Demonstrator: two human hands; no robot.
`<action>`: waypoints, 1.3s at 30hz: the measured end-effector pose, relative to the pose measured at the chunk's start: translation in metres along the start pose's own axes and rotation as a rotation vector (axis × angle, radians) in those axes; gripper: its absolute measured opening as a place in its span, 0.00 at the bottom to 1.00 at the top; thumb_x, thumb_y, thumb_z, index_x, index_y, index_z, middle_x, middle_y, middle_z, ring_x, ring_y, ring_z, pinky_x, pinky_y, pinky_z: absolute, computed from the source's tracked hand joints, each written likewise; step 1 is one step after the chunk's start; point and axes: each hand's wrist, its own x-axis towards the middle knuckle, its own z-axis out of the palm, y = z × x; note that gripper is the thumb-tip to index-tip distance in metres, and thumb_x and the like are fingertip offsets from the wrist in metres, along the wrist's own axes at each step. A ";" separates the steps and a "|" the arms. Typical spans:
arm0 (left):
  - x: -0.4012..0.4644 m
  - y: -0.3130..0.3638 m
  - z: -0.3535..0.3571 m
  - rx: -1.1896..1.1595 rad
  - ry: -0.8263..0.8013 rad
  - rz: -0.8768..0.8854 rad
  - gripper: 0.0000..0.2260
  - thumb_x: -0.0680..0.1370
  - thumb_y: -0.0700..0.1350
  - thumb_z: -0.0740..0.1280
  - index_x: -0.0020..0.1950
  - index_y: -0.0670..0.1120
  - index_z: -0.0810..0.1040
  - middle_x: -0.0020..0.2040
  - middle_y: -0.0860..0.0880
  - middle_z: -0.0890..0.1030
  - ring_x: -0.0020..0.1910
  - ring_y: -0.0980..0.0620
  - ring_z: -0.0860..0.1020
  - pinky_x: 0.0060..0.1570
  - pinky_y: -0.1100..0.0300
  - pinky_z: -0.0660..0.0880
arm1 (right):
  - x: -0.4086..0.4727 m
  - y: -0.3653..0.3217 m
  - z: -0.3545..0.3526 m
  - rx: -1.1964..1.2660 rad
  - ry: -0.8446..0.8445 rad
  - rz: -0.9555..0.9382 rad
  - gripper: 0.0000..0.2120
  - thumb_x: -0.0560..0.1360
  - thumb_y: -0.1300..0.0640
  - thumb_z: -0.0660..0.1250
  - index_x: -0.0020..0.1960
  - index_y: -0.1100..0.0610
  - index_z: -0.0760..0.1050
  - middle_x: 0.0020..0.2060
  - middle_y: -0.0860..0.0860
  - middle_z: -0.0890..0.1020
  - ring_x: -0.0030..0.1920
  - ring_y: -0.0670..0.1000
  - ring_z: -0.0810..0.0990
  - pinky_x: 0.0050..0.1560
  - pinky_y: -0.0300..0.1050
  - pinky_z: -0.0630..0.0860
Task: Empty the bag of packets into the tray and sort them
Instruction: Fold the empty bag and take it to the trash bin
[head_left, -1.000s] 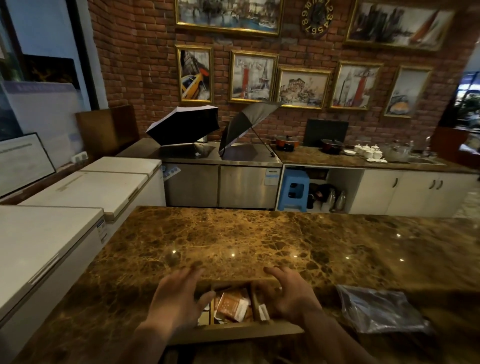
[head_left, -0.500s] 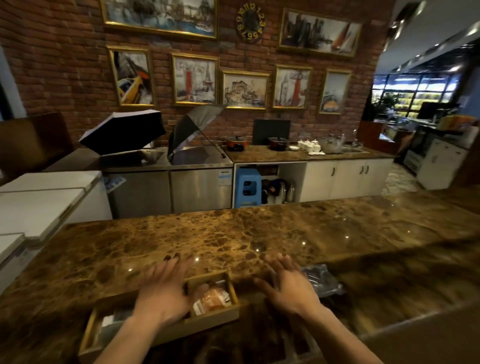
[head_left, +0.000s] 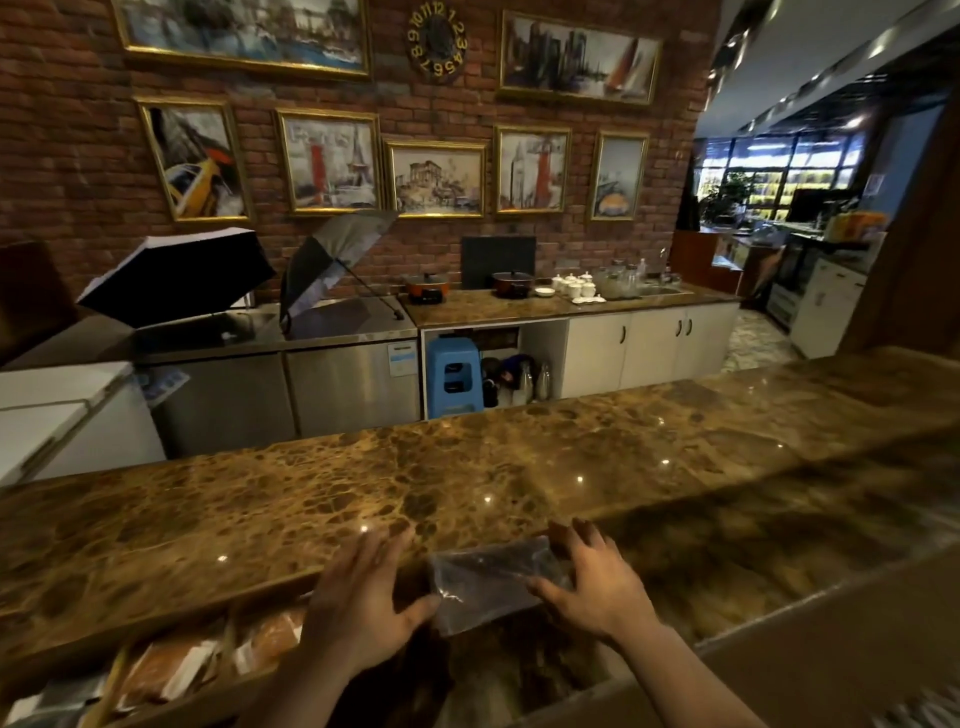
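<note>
Clear plastic bag (head_left: 493, 582) lies flat and crumpled on the brown marble counter, looks empty, tilted slightly with its far right corner higher in frame. It sits between the two hands, each touching or just at an edge; cannot tell if gripped. Wooden tray (head_left: 111, 686) at bottom left, divided into compartments, partly cut off by the frame edge. Packets (head_left: 171, 670) in the tray: orange-brown with white ends, lying flat in at least two adjacent compartments. Blurred, count unclear. Tray sits well left of the bag.

Bare marble counter (head_left: 467, 483) beyond; tray (head_left: 111, 680) left
</note>
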 end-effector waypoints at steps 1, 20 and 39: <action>0.003 0.008 0.006 0.001 -0.018 0.002 0.40 0.73 0.73 0.58 0.80 0.60 0.50 0.82 0.53 0.53 0.80 0.49 0.51 0.78 0.49 0.52 | 0.002 0.007 0.000 0.000 -0.011 -0.003 0.42 0.72 0.30 0.65 0.79 0.43 0.56 0.80 0.51 0.60 0.79 0.57 0.59 0.77 0.56 0.63; 0.013 0.047 0.075 0.012 -0.085 -0.097 0.34 0.76 0.53 0.70 0.77 0.61 0.57 0.71 0.55 0.69 0.68 0.52 0.70 0.68 0.54 0.69 | 0.035 0.041 0.048 -0.015 -0.021 -0.239 0.29 0.75 0.62 0.66 0.73 0.41 0.70 0.69 0.46 0.76 0.65 0.50 0.79 0.64 0.43 0.75; 0.027 0.030 -0.013 -0.050 0.258 -0.005 0.35 0.72 0.53 0.75 0.74 0.62 0.61 0.68 0.57 0.71 0.62 0.55 0.74 0.57 0.59 0.75 | 0.029 -0.028 -0.029 0.040 0.380 -0.321 0.16 0.76 0.62 0.70 0.61 0.48 0.82 0.55 0.46 0.86 0.55 0.44 0.84 0.57 0.38 0.79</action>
